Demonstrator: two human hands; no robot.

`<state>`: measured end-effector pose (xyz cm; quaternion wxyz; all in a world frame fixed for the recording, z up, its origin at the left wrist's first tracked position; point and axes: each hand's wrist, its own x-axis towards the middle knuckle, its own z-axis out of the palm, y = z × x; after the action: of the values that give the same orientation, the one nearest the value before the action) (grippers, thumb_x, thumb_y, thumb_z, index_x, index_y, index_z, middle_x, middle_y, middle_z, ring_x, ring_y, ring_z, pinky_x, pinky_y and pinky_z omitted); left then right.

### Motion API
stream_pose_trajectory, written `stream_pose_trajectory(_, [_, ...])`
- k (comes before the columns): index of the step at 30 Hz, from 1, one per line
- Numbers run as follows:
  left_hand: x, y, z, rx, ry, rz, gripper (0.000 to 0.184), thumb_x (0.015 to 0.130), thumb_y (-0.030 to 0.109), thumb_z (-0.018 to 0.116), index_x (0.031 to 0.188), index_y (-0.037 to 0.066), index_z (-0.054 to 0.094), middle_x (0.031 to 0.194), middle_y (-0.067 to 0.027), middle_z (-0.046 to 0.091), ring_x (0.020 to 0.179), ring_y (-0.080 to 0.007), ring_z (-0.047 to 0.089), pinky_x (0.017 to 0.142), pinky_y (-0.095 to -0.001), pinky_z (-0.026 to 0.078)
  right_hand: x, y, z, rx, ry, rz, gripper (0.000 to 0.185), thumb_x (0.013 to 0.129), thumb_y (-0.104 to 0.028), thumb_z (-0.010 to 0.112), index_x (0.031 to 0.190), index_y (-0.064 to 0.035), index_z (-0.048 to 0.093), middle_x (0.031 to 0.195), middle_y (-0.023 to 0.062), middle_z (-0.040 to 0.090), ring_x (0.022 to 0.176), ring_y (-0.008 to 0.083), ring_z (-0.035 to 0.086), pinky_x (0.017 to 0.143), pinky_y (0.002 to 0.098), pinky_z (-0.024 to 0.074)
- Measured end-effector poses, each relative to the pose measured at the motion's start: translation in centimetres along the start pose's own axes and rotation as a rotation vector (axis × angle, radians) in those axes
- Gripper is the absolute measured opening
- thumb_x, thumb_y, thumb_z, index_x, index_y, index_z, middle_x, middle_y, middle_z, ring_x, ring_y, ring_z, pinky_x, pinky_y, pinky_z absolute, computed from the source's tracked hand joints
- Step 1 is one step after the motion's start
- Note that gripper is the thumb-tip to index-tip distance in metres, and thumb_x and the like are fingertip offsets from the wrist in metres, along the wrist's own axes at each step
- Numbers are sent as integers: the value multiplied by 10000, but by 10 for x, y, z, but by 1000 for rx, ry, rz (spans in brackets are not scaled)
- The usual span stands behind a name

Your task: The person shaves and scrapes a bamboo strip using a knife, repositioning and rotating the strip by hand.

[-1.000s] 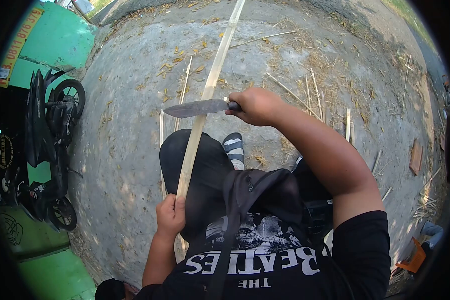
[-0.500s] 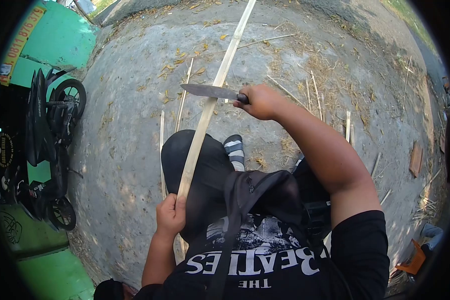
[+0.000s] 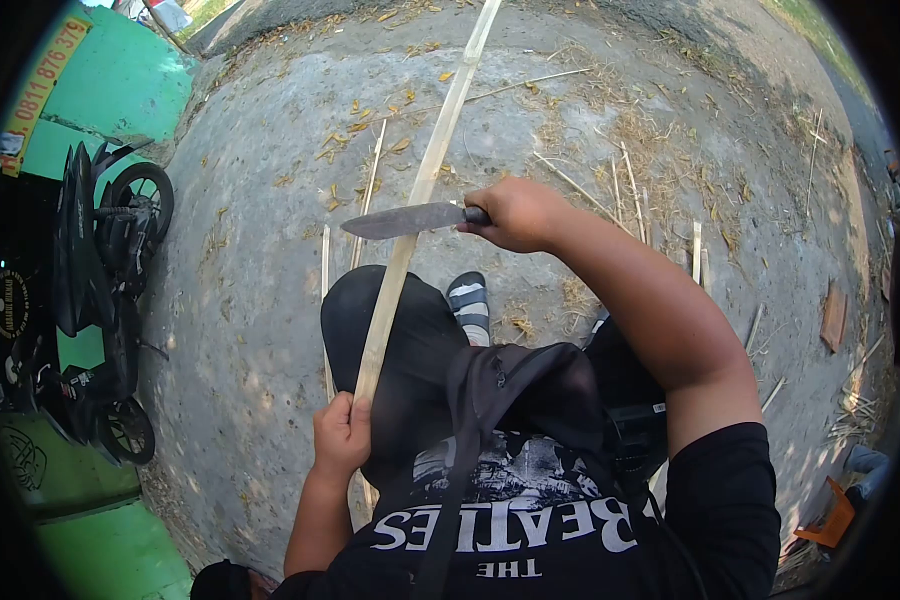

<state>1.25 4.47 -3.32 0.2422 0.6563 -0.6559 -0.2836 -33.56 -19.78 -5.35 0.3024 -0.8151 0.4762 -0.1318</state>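
My left hand (image 3: 341, 435) grips the near end of a long, pale bamboo strip (image 3: 397, 270), thumb on top. The strip runs over my bent left knee and away to the top edge of the view. My right hand (image 3: 513, 214) is closed round the dark handle of a knife (image 3: 405, 220). Its broad grey blade lies across the strip just beyond the knee, tip pointing left. The blade covers a short piece of the strip, and the fingers hide most of the handle.
Thin bamboo sticks (image 3: 370, 185) and dry leaves (image 3: 355, 127) lie scattered on the concrete ground (image 3: 250, 250). Two motorcycles (image 3: 105, 235) stand at the left by a green wall. A brick-coloured block (image 3: 834, 318) and an orange object (image 3: 828, 515) are at the right.
My right hand has drawn the knife along the strip toward my knee and slightly left. The blade's tip now points a little lower. My left hand keeps its hold in the same place.
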Motion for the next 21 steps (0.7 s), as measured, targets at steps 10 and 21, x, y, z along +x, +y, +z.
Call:
stream_pose_trajectory(10, [1,3,0,-26,-1,-20,391,1043,234,638,744,13,518,562,-100,493,507,-146,483,491,-346,386,4,-4,-1,-63,-8,30,367,999,-449,651,990,-88,714,900,183,728,907,408,701,787,515,543])
stream_pose_trajectory(21, [-1,-1,-1,-28,-7,4,388,1043,234,637,745,12,526,565,-92,498,501,-146,477,486,-349,380,4,14,-14,51,56,126,397,1016,-449,628,974,-64,710,888,209,716,912,414,697,797,500,532])
